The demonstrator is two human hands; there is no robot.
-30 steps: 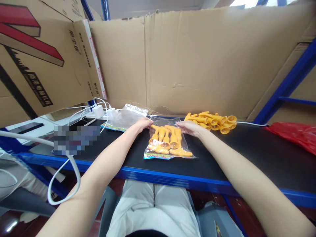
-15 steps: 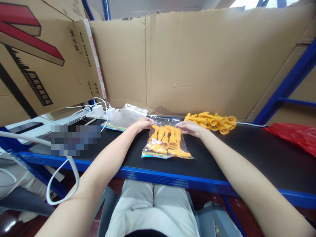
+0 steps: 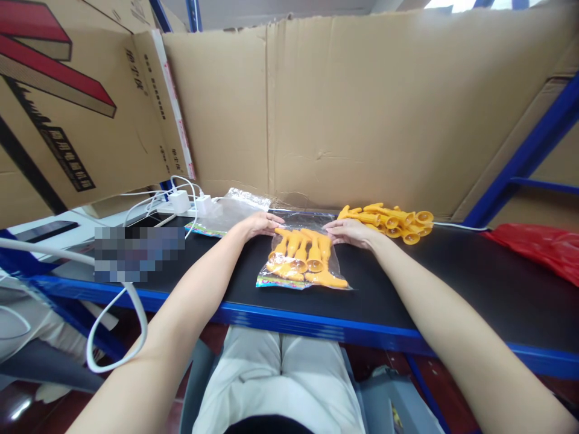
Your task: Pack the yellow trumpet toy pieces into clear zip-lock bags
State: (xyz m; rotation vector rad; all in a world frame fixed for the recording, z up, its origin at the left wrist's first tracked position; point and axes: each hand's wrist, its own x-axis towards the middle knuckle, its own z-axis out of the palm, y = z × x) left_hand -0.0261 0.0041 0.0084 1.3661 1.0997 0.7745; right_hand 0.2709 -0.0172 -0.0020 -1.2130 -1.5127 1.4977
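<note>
A clear plastic bag lies flat in front of me with several yellow plastic pieces in it, each with a flared, cup-like end. Its far end carries a transparent flap, and a colourful printed strip runs along its near edge. My left hand pinches the bag's upper left side, fingers closed. At the upper right side, my right hand has its thumb and fingers closed on the plastic. Just beyond that hand lies a pile of loose yellow pieces of the same kind.
Flat plastic bags lie at the back left beside white chargers and cables. A red plastic bag is on the right. Cardboard walls the back of the black tabletop, which has a blue front rail.
The filled bag has shifted slightly to the left, and both hands keep their places at its upper sides. The loose pile has not moved.
</note>
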